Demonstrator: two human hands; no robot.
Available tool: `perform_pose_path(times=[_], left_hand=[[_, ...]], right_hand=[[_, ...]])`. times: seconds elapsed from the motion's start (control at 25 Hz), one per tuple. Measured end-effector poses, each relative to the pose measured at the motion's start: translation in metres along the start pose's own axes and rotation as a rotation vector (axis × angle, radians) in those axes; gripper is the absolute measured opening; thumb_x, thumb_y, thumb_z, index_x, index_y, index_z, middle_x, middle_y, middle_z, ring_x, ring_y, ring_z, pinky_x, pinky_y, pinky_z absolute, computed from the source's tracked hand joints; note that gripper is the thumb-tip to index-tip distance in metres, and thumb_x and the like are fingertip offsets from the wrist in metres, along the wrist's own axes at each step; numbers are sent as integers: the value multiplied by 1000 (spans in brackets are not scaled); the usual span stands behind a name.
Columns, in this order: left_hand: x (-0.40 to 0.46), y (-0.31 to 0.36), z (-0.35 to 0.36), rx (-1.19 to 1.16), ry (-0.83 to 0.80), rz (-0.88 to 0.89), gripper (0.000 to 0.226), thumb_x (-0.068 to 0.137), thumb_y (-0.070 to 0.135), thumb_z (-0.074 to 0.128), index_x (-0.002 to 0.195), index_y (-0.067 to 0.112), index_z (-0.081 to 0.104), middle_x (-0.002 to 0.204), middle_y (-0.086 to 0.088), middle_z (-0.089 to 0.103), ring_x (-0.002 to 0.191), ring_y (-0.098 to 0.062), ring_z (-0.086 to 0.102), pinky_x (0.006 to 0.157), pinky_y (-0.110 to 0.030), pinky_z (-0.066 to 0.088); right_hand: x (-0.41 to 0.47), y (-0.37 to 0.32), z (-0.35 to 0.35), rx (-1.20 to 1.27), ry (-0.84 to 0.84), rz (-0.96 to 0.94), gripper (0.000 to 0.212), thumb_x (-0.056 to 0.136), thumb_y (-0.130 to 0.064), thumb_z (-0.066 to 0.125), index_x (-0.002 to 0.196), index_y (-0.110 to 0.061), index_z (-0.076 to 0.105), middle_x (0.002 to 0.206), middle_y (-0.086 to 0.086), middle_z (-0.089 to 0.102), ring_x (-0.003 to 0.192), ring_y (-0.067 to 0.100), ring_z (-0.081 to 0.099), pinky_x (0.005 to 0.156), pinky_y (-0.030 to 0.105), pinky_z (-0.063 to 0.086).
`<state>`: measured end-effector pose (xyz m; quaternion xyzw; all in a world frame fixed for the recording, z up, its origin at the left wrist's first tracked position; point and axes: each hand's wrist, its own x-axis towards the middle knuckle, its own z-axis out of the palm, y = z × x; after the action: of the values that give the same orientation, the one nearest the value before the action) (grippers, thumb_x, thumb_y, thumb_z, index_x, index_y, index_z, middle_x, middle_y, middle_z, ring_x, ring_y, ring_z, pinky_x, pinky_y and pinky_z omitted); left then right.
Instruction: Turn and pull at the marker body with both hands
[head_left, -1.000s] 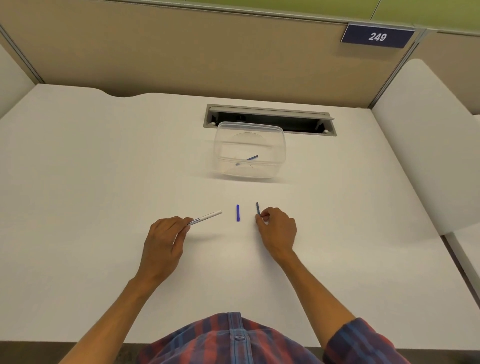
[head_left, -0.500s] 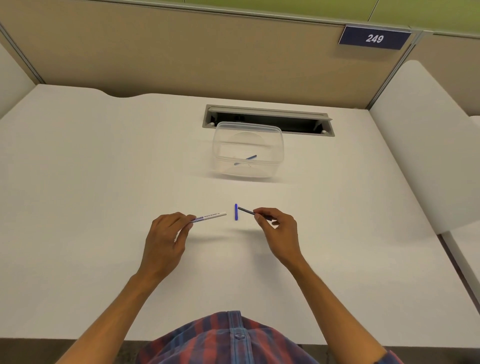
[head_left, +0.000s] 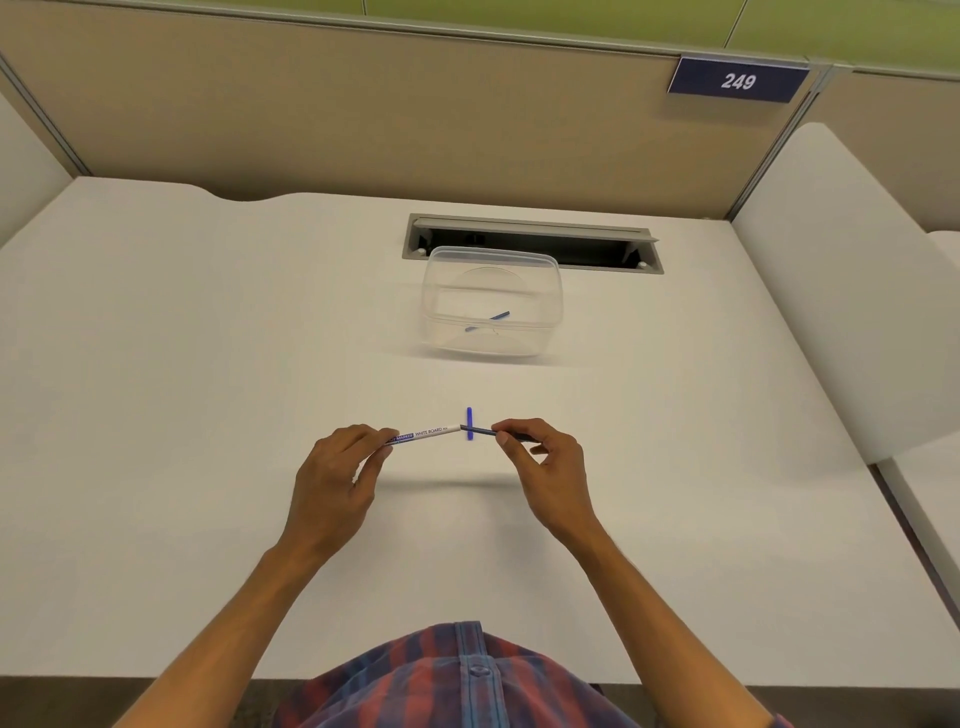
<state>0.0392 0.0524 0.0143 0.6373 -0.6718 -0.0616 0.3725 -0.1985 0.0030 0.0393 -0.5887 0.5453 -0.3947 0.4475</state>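
Above the white desk (head_left: 156, 415), in the head view, two bare hands meet near the centre of the frame. At about 7 o'clock from the centre, the left hand (head_left: 337, 467) pinches the rear end of a white whiteboard marker barrel (head_left: 426, 434) between thumb and curled fingers, with the barrel pointing toward 3 o'clock. At about 5 o'clock from the centre, the right hand (head_left: 545, 462) pinches a thin dark refill rod (head_left: 480, 430) between thumb and forefinger, its free end pointing toward 9 o'clock and meeting the open end of the barrel; whether it has entered the barrel cannot be told. Just behind that junction a short blue stick (head_left: 469, 423) lies on the desk, running from 12 to 6 o'clock. Toward 12 o'clock from the hands stands a clear plastic container (head_left: 441, 291) with a blue piece (head_left: 488, 321) lying inside it. Behind the container is a cable slot (head_left: 530, 244) in the desk, and at 1 o'clock a sign (head_left: 737, 80) reading 249 hangs on the partition.
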Motion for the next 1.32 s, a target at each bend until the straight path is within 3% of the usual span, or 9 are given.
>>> perform_pose_path(times=[0.32,0.48,0.6,0.72,0.8,0.92,1.12,1.32], left_hand=[[-3,5,-2,-13,-42,25,29,94,28,48,107,15,70,95,4,67,81,-14,58,70,-27,45],[-6,7,1,-66,-104,-16,21,94,25,53,109,20,67,93,10,66,73,-21,62,63,-38,52],[-10,12,2,-120,-144,-46,20,92,26,54,108,21,65,92,14,66,76,-16,63,67,-36,53],[-12,15,4,-132,-169,-73,21,91,27,55,109,21,64,95,16,68,79,-12,65,70,-33,54],[-12,17,5,-130,-174,-73,20,91,25,57,109,20,64,96,14,69,78,-13,66,69,-31,54],[-12,22,6,-118,-171,-71,17,91,19,62,108,19,65,94,10,71,75,-16,66,67,-30,54],[-12,20,10,-129,-191,-87,21,90,31,55,107,21,62,91,11,70,73,-16,67,65,-34,55],[-14,16,12,-140,-204,-119,17,93,19,60,110,18,60,97,8,71,81,-14,71,68,-27,55]], right_hand=[[1,-5,-2,39,-21,-13,19,95,-12,59,97,-23,74,98,-12,74,93,4,64,78,22,46],[2,-10,2,174,-8,20,21,98,-9,54,110,-22,65,90,-8,75,89,14,67,86,29,50],[-1,-14,7,276,71,66,19,93,-15,65,107,-24,55,84,-2,78,85,24,67,81,28,48],[-2,-17,13,314,156,58,16,87,-19,73,94,-21,59,75,5,77,76,35,59,71,33,44],[-3,-20,15,310,183,48,15,84,-20,77,91,-18,64,74,4,76,67,22,61,68,29,45],[-4,-22,18,273,196,40,10,82,-17,78,86,-16,70,75,-4,75,71,8,68,66,25,49],[-6,-17,25,199,119,-1,5,87,-20,73,89,-19,78,83,-9,76,82,7,69,73,23,53],[5,-4,29,152,135,41,12,93,-24,64,90,-23,76,87,-11,75,85,8,68,71,21,50]])
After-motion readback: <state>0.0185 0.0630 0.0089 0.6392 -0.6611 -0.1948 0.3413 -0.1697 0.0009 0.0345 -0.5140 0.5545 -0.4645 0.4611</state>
